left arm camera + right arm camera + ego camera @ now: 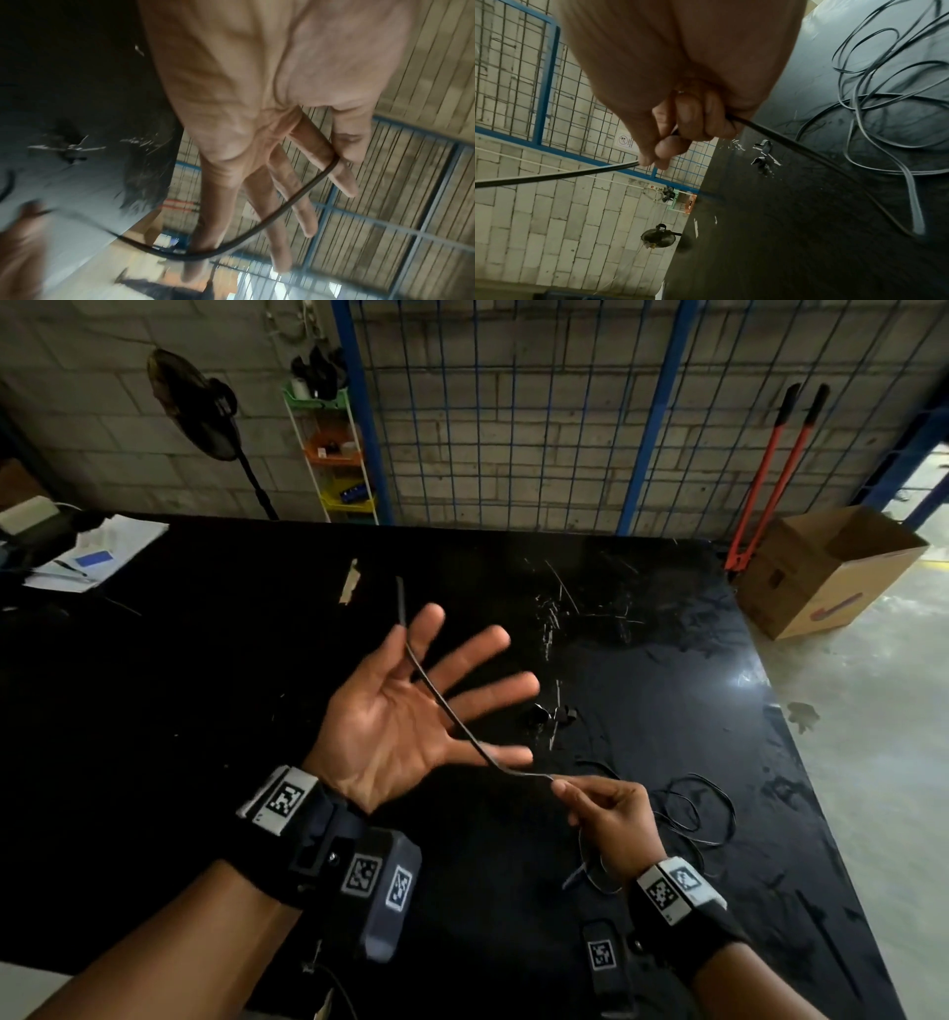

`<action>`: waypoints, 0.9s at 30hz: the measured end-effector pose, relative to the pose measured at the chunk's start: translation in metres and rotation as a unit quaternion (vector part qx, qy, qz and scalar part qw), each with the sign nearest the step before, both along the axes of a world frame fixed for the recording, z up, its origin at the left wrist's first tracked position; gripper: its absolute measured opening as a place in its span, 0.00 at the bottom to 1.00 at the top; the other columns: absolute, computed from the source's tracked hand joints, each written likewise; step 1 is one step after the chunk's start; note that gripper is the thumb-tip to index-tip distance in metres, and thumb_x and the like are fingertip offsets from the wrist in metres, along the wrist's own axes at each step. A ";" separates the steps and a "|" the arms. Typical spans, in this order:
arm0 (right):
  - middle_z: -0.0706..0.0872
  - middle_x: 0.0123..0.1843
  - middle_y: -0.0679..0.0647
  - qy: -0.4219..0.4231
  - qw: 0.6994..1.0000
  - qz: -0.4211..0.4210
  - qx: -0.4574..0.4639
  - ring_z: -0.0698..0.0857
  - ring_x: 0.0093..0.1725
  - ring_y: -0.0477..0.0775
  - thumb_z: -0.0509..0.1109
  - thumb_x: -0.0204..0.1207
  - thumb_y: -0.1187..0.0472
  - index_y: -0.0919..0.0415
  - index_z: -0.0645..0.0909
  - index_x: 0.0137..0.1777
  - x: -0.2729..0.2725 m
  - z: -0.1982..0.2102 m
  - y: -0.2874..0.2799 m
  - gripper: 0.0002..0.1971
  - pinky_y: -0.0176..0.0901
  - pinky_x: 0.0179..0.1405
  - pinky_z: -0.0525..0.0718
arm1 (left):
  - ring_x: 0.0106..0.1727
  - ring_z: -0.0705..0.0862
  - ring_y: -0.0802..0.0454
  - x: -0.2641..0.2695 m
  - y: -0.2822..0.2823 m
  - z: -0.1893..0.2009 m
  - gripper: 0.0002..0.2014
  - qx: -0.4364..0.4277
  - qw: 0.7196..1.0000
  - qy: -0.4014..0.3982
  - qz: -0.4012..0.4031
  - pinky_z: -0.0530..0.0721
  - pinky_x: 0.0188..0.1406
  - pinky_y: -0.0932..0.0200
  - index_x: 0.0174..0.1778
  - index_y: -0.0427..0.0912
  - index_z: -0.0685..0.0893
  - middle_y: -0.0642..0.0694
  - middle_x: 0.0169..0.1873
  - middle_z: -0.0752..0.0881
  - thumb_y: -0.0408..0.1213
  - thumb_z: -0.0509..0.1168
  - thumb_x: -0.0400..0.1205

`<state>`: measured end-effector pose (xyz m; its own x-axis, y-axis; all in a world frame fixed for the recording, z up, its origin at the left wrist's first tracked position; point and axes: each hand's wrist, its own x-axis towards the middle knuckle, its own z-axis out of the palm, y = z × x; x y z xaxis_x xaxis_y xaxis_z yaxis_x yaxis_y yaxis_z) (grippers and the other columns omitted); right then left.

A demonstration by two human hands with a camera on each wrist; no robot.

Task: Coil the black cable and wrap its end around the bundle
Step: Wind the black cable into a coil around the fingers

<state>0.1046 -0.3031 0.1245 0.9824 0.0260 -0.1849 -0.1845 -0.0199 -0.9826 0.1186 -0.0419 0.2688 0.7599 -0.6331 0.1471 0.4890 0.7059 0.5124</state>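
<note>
My left hand (411, 642) is raised palm up over the black table (205, 660), fingers straight and spread. The black cable (452, 716) passes between its thumb and index finger, where the thumb pinches it (336, 160), and its short end (400, 595) sticks up beyond. From there the cable crosses the palm to my right hand (561, 785), which pinches it between thumb and fingertips (652, 162). Past the right hand, the rest of the cable lies in loose tangled loops (701, 811) on the table, also seen in the right wrist view (885, 85).
Small dark scraps (549, 716) and a strip of tape (350, 581) lie on the table. Papers (97, 552) sit at the far left. A cardboard box (832, 567) and red-handled cutters (770, 469) stand off the table's right edge. A wire fence (513, 413) runs behind.
</note>
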 end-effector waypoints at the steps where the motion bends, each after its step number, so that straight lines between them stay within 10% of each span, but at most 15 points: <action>1: 0.85 0.23 0.51 -0.013 1.000 -0.006 -0.012 0.77 0.22 0.43 0.80 0.76 0.59 0.55 0.96 0.44 0.007 0.002 0.001 0.03 0.32 0.24 0.74 | 0.83 0.69 0.22 -0.006 -0.008 -0.003 0.19 0.012 1.000 -0.003 -0.024 0.44 0.71 0.03 0.72 0.48 0.85 0.34 0.81 0.77 0.49 0.57 0.91; 5: 0.91 0.33 0.66 -0.074 0.997 -0.007 -0.037 0.84 0.31 0.55 0.80 0.77 0.58 0.57 0.94 0.41 0.039 0.034 0.006 0.05 0.44 0.34 0.81 | 0.78 0.75 0.19 -0.029 -0.033 -0.018 0.17 0.087 0.991 -0.014 -0.099 0.53 0.73 0.07 0.71 0.45 0.85 0.32 0.78 0.80 0.47 0.61 0.90; 10: 0.88 0.28 0.60 -0.147 0.985 0.054 -0.075 0.82 0.28 0.57 0.81 0.75 0.56 0.60 0.92 0.43 0.064 0.092 0.008 0.08 0.50 0.33 0.81 | 0.78 0.75 0.18 -0.033 -0.042 -0.037 0.20 0.267 0.958 0.021 -0.105 0.59 0.76 0.13 0.74 0.40 0.83 0.29 0.78 0.79 0.44 0.60 0.90; 15: 0.91 0.31 0.57 -0.205 0.964 0.135 -0.101 0.86 0.28 0.48 0.82 0.75 0.60 0.62 0.92 0.44 0.048 0.128 0.014 0.05 0.38 0.33 0.85 | 0.74 0.84 0.31 -0.023 -0.031 -0.049 0.21 0.380 0.922 0.078 -0.012 0.63 0.77 0.13 0.77 0.43 0.82 0.36 0.74 0.85 0.46 0.59 0.90; 19: 0.90 0.27 0.45 -0.201 0.967 0.154 -0.035 0.84 0.23 0.38 0.79 0.77 0.68 0.70 0.92 0.46 0.021 0.126 0.023 0.03 0.29 0.28 0.81 | 0.73 0.85 0.33 -0.012 -0.021 -0.049 0.20 0.385 0.918 0.080 0.061 0.63 0.75 0.11 0.75 0.45 0.84 0.37 0.73 0.86 0.46 0.59 0.90; 27: 0.91 0.33 0.59 -0.077 0.983 0.121 0.110 0.77 0.23 0.50 0.75 0.79 0.65 0.61 0.93 0.60 -0.016 0.083 0.030 0.12 0.35 0.21 0.74 | 0.77 0.81 0.33 0.016 -0.009 -0.022 0.21 0.299 0.938 0.042 0.167 0.61 0.75 0.11 0.76 0.52 0.82 0.38 0.77 0.83 0.49 0.57 0.89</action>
